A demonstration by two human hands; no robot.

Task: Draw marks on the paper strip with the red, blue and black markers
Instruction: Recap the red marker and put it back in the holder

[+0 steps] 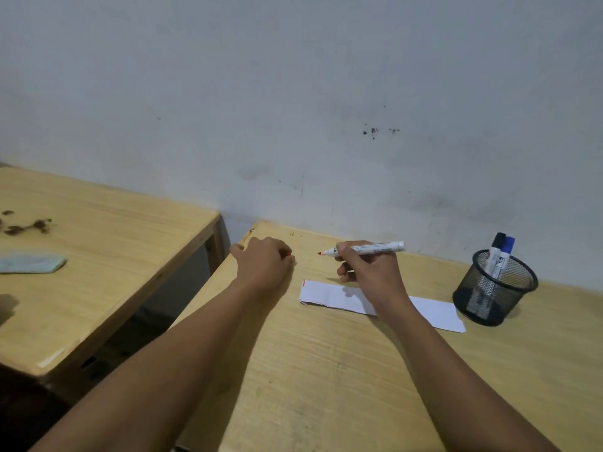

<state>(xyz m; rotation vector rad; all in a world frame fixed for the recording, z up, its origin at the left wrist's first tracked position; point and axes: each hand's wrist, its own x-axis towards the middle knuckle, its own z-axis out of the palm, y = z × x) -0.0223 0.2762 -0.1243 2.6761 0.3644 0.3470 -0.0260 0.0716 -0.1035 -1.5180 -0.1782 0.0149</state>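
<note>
We note bare surface (326, 370) along the near edge; mesh cup (495, 287) blocks the far right edge.

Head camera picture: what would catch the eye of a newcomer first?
First, the right hand holding an uncapped red marker level above the white paper strip, its tip pointing at the left hand. That fist closes on something small and red, probably the cap. At the right, a black mesh cup holds the blue marker and the black marker.
</note>
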